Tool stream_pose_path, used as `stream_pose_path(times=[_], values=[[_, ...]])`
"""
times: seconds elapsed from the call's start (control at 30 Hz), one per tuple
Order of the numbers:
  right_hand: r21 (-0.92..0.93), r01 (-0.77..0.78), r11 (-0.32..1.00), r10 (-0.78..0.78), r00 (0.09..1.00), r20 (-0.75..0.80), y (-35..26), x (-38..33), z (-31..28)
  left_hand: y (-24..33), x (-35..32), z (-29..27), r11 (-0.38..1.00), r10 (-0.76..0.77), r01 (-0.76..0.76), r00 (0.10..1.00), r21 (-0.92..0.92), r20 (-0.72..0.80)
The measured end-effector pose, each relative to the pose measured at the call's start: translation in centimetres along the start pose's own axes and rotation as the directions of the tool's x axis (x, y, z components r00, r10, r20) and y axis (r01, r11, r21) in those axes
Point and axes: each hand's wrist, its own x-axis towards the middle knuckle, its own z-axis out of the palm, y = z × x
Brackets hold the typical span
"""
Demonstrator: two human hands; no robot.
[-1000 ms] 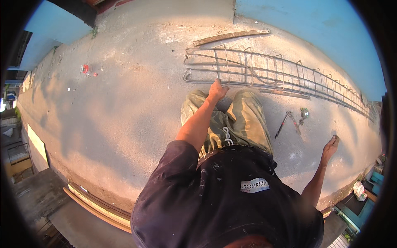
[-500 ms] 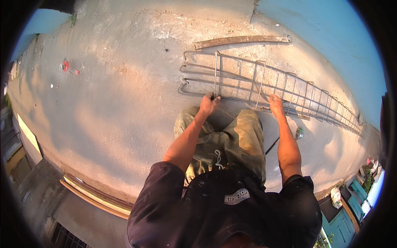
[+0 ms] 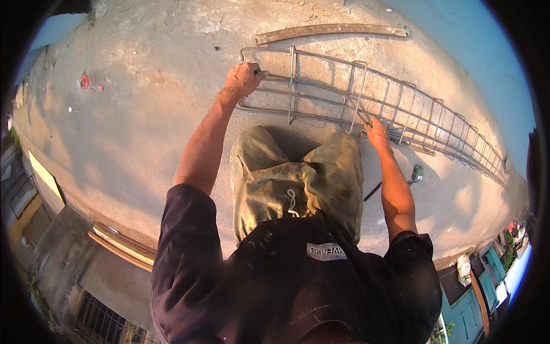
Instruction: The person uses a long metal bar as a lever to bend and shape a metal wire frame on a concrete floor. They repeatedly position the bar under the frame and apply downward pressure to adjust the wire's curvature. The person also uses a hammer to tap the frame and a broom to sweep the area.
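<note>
A long cage of steel reinforcing bars (image 3: 321, 87), tied with square wire stirrups, lies across the concrete in front of my knees and narrows away to the right. My left hand (image 3: 244, 79) is closed around the hooked end of one bar at the cage's left end. Farther right, my right hand (image 3: 376, 132) grips a bar at the near side, beside a stirrup (image 3: 357, 94). A slanting bar meets its fingers there; exactly which bar they wrap is hard to make out.
A rusty flat length of metal (image 3: 332, 32) lies beyond the cage. By my right forearm is a dark-handled tool (image 3: 372, 192) near a small clear container (image 3: 417, 173). Red scraps (image 3: 85, 82) lie far left; timber planks (image 3: 123, 243) line the lower-left edge.
My left hand has moved left and away from me, from the near bar by the first stirrup to a hooked bar end. My right hand stays on the cage with little shift.
</note>
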Motion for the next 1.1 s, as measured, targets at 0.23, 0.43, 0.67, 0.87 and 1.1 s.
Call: stream_pose_path(times=[0.23, 0.43, 0.67, 0.87, 1.1], values=[[0.025, 0.045, 0.999, -0.043, 0.995, -0.088, 2.1, -4.0, 1.9, -3.3, -6.8, 6.4, 0.988, 0.135, -0.152, 0.952, -0.041, -0.276], [0.071, 0.123, 0.99, -0.111, 0.982, -0.153, 5.3, -3.5, 3.2, -2.3, -6.9, 6.4, 0.99, 0.072, -0.091, 0.983, -0.11, -0.17], [-0.099, 0.268, 0.958, -0.277, 0.956, -0.093, 4.5, -2.7, 0.8, 0.0, -5.2, 5.7, 0.991, 0.061, -0.044, 0.99, 0.124, -0.131], [0.037, 0.265, 0.963, -0.267, 0.946, 0.184, 3.6, -5.0, -4.7, -0.6, -2.9, 4.9, 0.993, -0.009, 0.014, 0.999, 0.119, -0.042], [-0.101, 0.385, 0.917, -0.361, 0.912, 0.192, 2.5, -6.6, -6.5, -2.3, -4.5, 7.0, 0.982, -0.042, 0.033, 0.998, 0.188, 0.044]])
